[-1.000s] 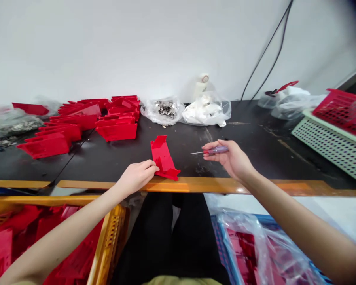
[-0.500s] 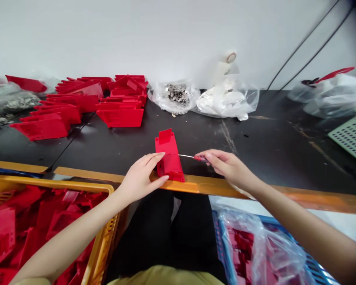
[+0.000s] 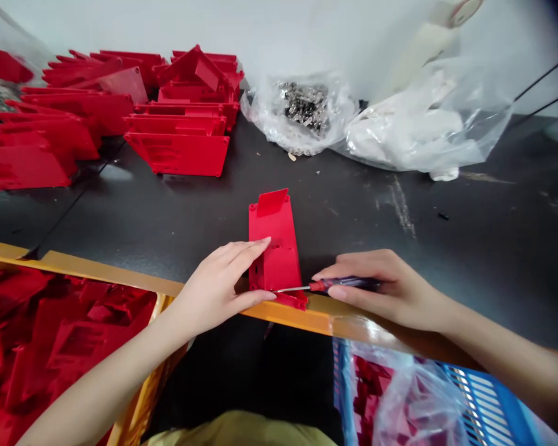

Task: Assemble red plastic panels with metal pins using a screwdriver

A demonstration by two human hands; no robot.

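A red plastic panel [image 3: 279, 226] with a raised flap at its far end lies at the front edge of the dark table. My left hand [image 3: 216, 282] grips its left side, fingers on top and thumb along the near end. In my right hand [image 3: 393, 288] is a screwdriver [image 3: 323, 285] with a red and dark handle, held nearly level. Its metal shaft points left across the near part of the panel, and the tip is close to my left thumb. Whether the tip sits on a screw is too small to tell.
Rows of red panels [image 3: 179, 152] stand at the back left. Behind the work lie a bag of small metal parts [image 3: 307, 108] and a bag with white contents [image 3: 413, 136]. Below the table edge are a yellow crate [image 3: 155, 371] and a blue crate [image 3: 488, 396], both holding red parts.
The screwdriver tip has moved from the panel's middle right edge to its near end. My right hand came nearer with it. The view has shifted closer; my left hand stays on the panel.
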